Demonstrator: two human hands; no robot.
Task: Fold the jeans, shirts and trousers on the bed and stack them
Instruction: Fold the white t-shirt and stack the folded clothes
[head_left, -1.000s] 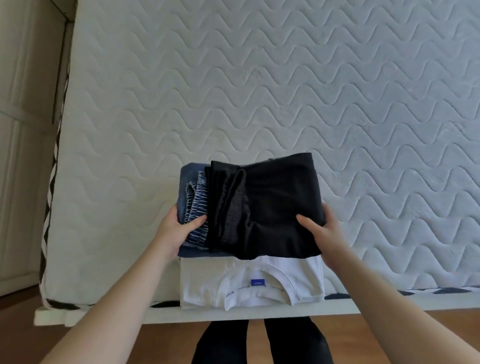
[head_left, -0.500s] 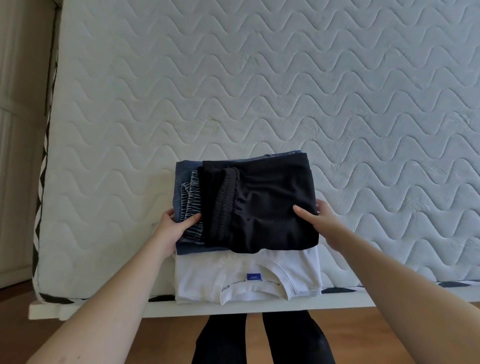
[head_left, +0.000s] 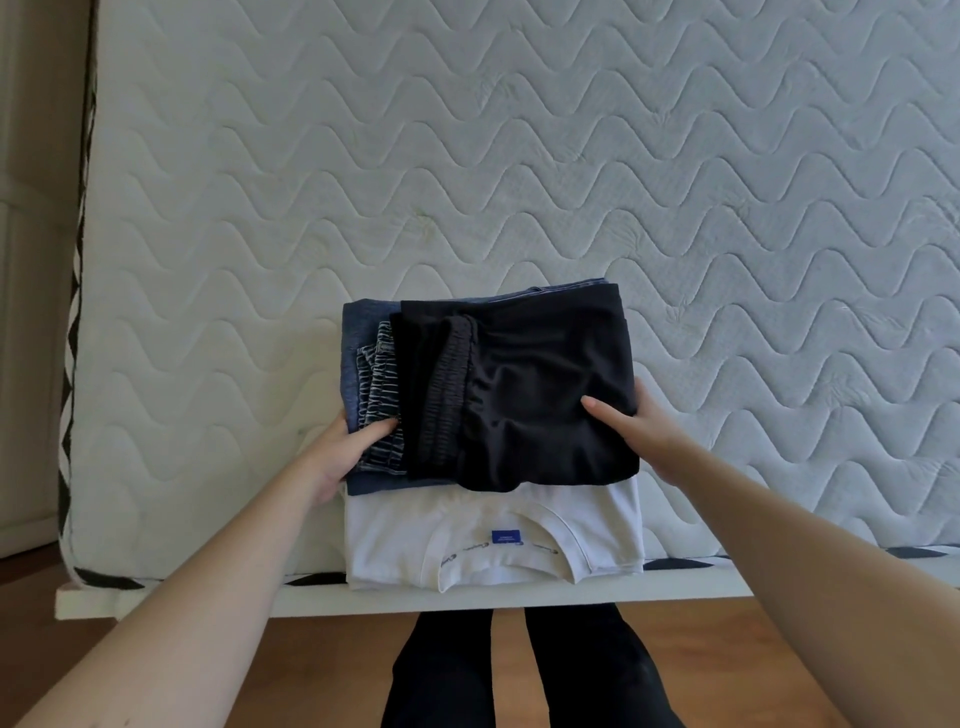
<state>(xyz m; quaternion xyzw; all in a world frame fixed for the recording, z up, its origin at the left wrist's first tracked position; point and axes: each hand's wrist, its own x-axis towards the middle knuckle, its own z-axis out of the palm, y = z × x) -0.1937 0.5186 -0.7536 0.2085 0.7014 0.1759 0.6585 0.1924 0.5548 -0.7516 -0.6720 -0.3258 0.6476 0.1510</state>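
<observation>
Bed (head_left: 519, 182): bare quilted mattress w/ wavy stitching fills most of the view, black-and-white zigzag trim on its left side & near edge, white frame under it. Wood floor (head_left: 322, 670) below; pale door or cupboard panels at far left, too dim to tell which.

L to R:

Left hand (head_left: 343, 452), bare forearm coming in from lower left. Grip is on the left side of the stack: thumb lies on top of the jeans' gathered waistband, other fingers go under or behind the edge, hidden. So it's clamped on the jeans.

Jeans (head_left: 371, 374): blue denim, folded, just right of the left grip & touching it. Elastic waistband bunched along the strip that shows. A thin line of denim also peeks out at the far edge, behind the black piece.

Trousers (head_left: 540, 384): black, folded, on top of the jeans, between both grips. Ribbed waistband runs down its left part. Near edge overhangs onto the shirt.

Shirt (head_left: 493, 540): white, folded, collar & blue neck label up, nearer the person than both grips, at the bed's near edge. Jeans & trousers sit partly over its far part.

Right hand (head_left: 644, 436), forearm from lower right. Thumb flat on top of the trousers, fingers wrapped round the right side; grip clamped on the trousers.

Person's legs (head_left: 519, 675) in black, standing on the floor below the frame.
</observation>
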